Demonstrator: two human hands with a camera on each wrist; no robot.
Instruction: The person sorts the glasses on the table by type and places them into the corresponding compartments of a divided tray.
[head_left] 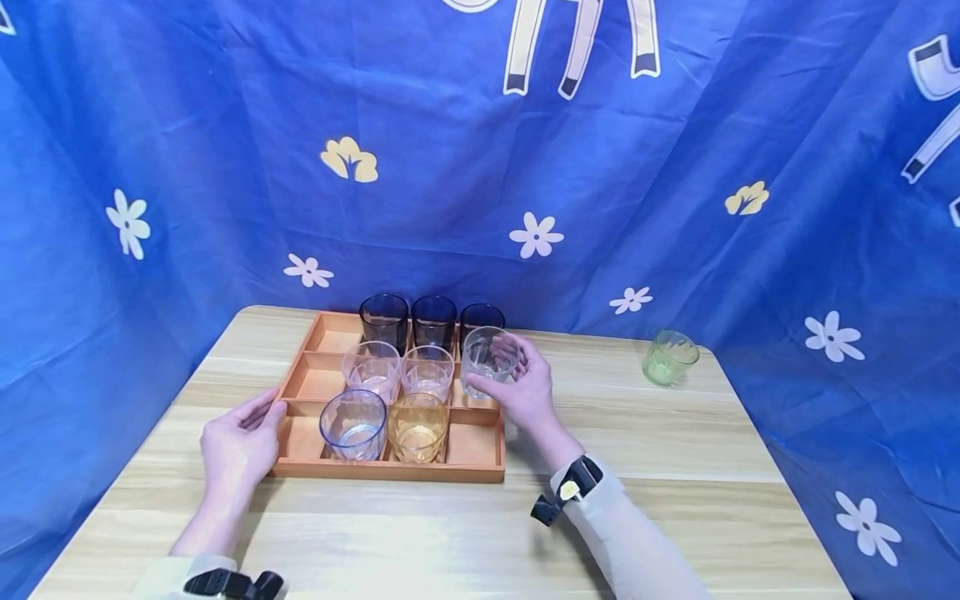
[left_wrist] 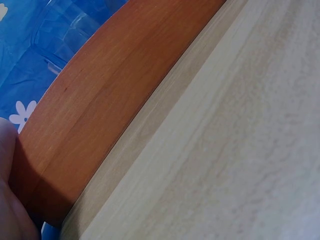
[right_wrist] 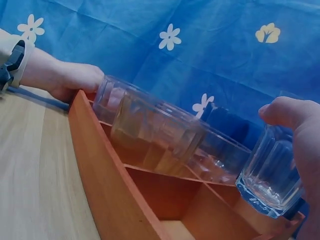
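My right hand [head_left: 528,385] holds a clear glass [head_left: 486,367] by its sides, over the right end of the wooden tray's middle row. In the right wrist view the glass [right_wrist: 270,172] is tilted, its base close over the compartments. My left hand [head_left: 238,442] grips the left side of the divided wooden tray [head_left: 390,471]. Two pale pinkish glasses [head_left: 372,371] stand in the middle row. At the front are a blue-rimmed glass [head_left: 352,427] and an amber glass [head_left: 417,429]. Three dark glasses [head_left: 384,323] line the back, the rightmost partly hidden by the clear glass.
Off to the right, a green glass [head_left: 670,358] leans on the table near its back right corner. Wood-grained tabletop [head_left: 637,442] surrounds the tray. Behind it hangs a blue patterned curtain [head_left: 442,200].
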